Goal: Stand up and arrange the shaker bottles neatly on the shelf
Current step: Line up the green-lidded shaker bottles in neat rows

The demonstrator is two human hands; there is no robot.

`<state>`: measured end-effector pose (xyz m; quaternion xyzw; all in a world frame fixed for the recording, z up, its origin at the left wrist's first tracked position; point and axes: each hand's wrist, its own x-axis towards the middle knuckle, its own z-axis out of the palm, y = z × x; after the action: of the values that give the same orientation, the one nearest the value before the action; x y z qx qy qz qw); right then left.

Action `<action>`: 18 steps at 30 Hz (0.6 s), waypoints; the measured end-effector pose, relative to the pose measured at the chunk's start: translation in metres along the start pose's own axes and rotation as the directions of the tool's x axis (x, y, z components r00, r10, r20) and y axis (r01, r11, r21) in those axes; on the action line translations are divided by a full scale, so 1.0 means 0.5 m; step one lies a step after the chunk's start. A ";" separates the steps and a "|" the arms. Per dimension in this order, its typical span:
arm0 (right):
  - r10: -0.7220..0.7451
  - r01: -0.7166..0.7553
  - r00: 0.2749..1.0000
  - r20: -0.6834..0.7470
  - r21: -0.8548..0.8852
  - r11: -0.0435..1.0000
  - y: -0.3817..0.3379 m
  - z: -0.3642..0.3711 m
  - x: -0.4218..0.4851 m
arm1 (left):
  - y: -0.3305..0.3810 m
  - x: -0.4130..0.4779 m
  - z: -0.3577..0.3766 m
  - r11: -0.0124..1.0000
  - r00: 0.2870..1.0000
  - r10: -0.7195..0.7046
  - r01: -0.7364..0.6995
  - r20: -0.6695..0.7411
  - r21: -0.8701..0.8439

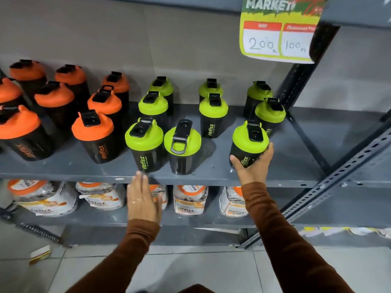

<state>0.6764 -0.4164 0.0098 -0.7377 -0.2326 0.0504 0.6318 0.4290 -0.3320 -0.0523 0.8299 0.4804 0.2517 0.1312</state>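
Note:
Black shaker bottles stand upright on the grey shelf (pixel 211 178): several with orange lids (pixel 93 127) on the left, several with green lids (pixel 213 106) from the middle to the right. My right hand (pixel 255 163) is shut around the body of the front right green-lidded bottle (pixel 249 138), which stands on the shelf. My left hand (pixel 143 197) hovers open, fingers together, just below the shelf's front edge, under the front green-lidded bottle (pixel 143 138). Beside that one stands a green-lidded bottle with its carry loop facing forward (pixel 182 140).
A price card (pixel 277 41) hangs from the shelf above at the upper right. A perforated steel upright (pixel 338 176) slants along the right side. Packaged goods (pixel 42 197) fill the lower shelf. A small box (pixel 40 253) lies on the tiled floor at the left.

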 end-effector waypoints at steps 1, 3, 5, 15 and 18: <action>0.012 -0.012 1.000 0.011 0.004 1.000 -0.001 -0.004 0.001 | 0.027 -0.008 0.010 0.997 1.000 0.027 -0.027 -0.010 -0.066; 0.011 -0.011 0.999 0.032 -0.009 1.000 -0.003 -0.011 0.005 | 0.082 -0.005 0.021 0.973 0.998 0.016 -0.029 -0.059 -0.228; -0.014 0.016 0.999 0.045 -0.046 0.999 -0.008 -0.016 0.010 | 0.135 0.015 0.022 0.911 0.993 -0.074 0.028 -0.096 -0.412; -0.026 0.028 0.997 0.077 -0.026 0.999 -0.028 -0.055 0.005 | 0.228 0.112 0.030 0.626 0.891 -0.453 0.293 -0.031 -0.723; -0.033 0.035 0.996 0.088 -0.026 0.999 -0.029 -0.058 0.004 | 0.245 0.130 0.025 0.611 0.871 -0.489 0.303 -0.048 -0.732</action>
<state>0.6846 -0.4406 0.0299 -0.7393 -0.2734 0.0688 0.6116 0.5522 -0.3371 0.0123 0.5499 0.5321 0.4792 0.4300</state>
